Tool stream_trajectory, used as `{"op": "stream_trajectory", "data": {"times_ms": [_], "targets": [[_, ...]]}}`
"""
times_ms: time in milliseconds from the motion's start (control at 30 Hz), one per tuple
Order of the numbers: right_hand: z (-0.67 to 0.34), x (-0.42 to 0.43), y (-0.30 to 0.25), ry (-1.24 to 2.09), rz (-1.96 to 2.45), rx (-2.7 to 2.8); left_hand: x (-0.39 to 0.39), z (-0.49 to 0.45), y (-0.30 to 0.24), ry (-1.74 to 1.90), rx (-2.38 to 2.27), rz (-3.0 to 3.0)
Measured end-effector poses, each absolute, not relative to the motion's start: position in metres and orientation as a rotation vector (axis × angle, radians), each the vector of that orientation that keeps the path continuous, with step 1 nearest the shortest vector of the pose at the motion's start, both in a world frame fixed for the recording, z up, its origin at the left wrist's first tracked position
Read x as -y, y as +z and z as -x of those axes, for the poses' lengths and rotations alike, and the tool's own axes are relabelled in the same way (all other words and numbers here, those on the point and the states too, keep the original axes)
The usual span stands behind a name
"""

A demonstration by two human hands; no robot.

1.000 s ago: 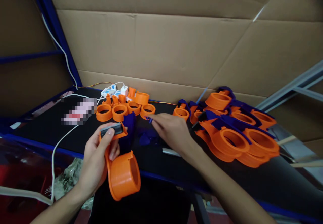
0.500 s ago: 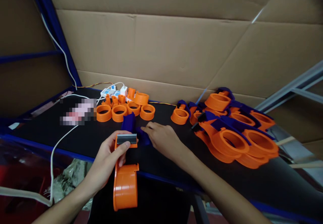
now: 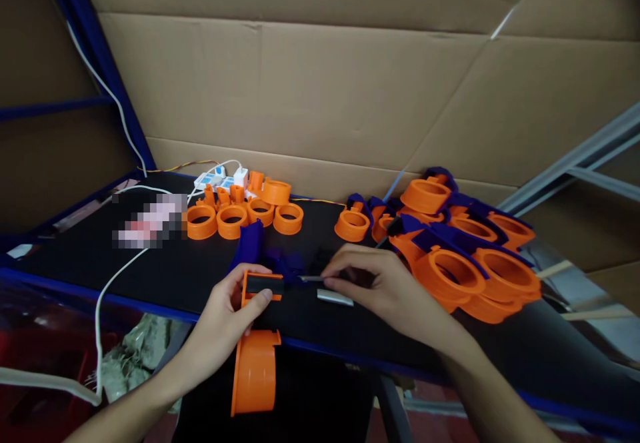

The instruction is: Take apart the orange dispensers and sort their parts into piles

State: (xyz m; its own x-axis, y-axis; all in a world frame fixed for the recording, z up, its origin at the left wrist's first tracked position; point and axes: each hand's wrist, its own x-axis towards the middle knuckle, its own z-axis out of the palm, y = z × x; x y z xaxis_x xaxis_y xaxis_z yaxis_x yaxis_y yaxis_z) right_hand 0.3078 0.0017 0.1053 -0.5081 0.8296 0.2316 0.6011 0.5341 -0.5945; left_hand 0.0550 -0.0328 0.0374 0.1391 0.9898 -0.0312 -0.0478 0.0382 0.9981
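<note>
1. The surface (image 3: 150, 266) is a black mat. The landmark here is the orange dispenser body (image 3: 256, 353) in your left hand (image 3: 225, 320), and it hangs partly over the near edge.
2. Well to the right of the dispenser body and further back lies the pile of finished orange-and-purple units (image 3: 465, 263). They look like rigid moulded plastic, light for their bulk.
3. The dispenser body itself seems stiff and light, with a hollow round drum below and a narrow neck above. Your left hand is closed around that neck, thumb on the dark blade bar (image 3: 264, 284). Hold by the neck, since the drum wall is probably smooth and slippery.
4. Behind the dispenser body stands a row of orange rings (image 3: 245, 215).
5. Just right of the blade bar, your right hand (image 3: 385, 286) pinches a thin metal pin (image 3: 313, 278) in its fingertips. It is small, hard and easy to drop.
</note>
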Motion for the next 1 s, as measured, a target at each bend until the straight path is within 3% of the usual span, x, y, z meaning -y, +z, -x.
{"op": "stream_trajectory", "data": {"times_ms": [333,567,767,1000], "targets": [[-0.345,0.009,0.045,0.283,1.455,2.402,0.035,-0.058,0.037,1.033,-1.033,-1.197],[-0.328,0.026,0.065,0.235,1.200,2.342,0.041,-0.067,0.040,0.995,-1.025,-1.253],[-0.295,0.051,0.070,-0.033,0.858,2.389,0.051,-0.084,0.039,0.945,-0.929,-1.263],[-0.335,0.038,0.072,-0.120,1.072,2.235,0.051,-0.086,0.030,0.896,-0.946,-1.153]]}}
